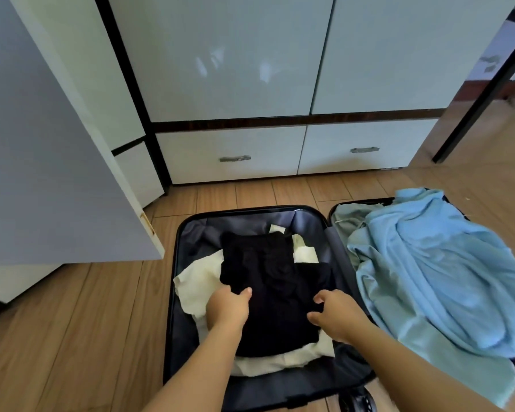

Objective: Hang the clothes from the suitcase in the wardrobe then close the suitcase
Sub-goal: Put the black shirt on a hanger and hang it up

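Single head view looked forward and steeply down, close over open suitcase [173,292] on floor [72,337], wardrobe [220,69] beyond.

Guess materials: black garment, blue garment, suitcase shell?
Black garment: soft matte fabric, maybe knit; it absorbs light and folds limply. Blue garment: thin, smooth fabric with a slight sheen, draping in loose folds. Suitcase shell: probably hard plastic, its glossy dark rim catching highlights; the lining looks like a satiny synthetic.

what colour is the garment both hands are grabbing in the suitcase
Black. The garment lies on cream clothes, clearest in the head view.
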`<action>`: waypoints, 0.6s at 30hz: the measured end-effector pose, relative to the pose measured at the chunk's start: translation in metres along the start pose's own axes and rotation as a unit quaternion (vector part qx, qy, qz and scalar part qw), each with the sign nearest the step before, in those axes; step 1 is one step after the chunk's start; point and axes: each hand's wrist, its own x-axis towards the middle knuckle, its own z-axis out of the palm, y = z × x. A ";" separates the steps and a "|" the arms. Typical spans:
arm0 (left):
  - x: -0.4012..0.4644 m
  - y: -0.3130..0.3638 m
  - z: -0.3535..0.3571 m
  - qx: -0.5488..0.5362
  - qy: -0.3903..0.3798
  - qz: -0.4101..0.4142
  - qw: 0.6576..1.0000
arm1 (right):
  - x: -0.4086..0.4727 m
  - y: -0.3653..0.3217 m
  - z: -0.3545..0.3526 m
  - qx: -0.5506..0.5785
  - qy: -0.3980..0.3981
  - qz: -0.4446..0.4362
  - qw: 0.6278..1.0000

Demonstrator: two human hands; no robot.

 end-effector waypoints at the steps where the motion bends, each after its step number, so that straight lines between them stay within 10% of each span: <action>1: 0.003 0.005 -0.001 0.062 -0.003 0.020 0.998 | 0.001 0.001 -0.002 0.003 0.003 -0.001 1.000; 10: -0.010 0.016 -0.030 0.405 0.033 0.201 0.891 | 0.002 -0.017 0.003 0.020 0.011 -0.018 1.000; 14: -0.026 0.042 -0.040 0.273 -0.017 0.328 0.904 | -0.002 -0.022 0.005 0.080 0.039 -0.040 0.995; 18: -0.059 0.083 -0.067 0.101 -0.229 0.376 0.892 | -0.003 -0.031 -0.013 0.197 0.122 -0.126 0.965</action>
